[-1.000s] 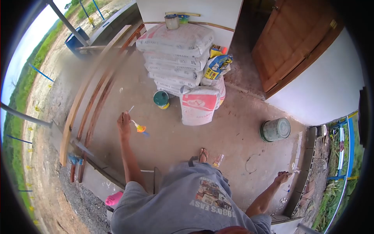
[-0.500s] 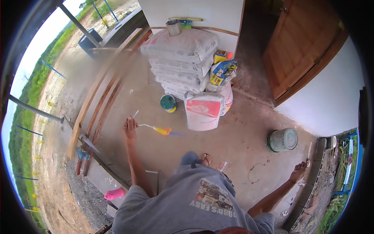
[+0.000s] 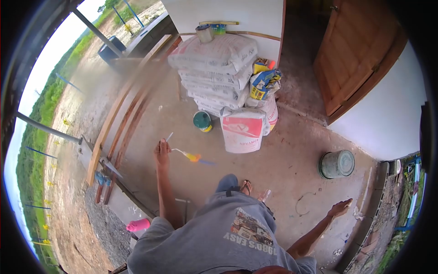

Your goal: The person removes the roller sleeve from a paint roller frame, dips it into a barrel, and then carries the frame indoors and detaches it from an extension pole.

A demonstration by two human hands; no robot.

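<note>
My left hand (image 3: 162,153) is closed around a bent, thin white rod that looks like a paint roller frame (image 3: 179,151). One end of the frame sticks up above my fist. Its other end runs out to the right into a yellow-and-orange part with a blurred blue tip, held over the concrete floor. My right hand (image 3: 340,208) is stretched out at the right, near the low block edge. Its fingers reach forward and look extended, with nothing plainly visible in them. A lidded grey-green bucket (image 3: 337,164) stands ahead of that hand.
Stacked white cement bags (image 3: 212,52) stand against the wall, with a red-and-white bag (image 3: 242,132) in front. A green can (image 3: 202,121) sits beside them. Long timbers (image 3: 123,109) lie at left, near a pink bottle (image 3: 138,224). A wooden door (image 3: 356,50) stands ajar.
My right hand has drawn in to the left and slightly down from the block edge. My left hand still grips the roller frame and sits slightly farther right in view. The view has shifted slightly.
</note>
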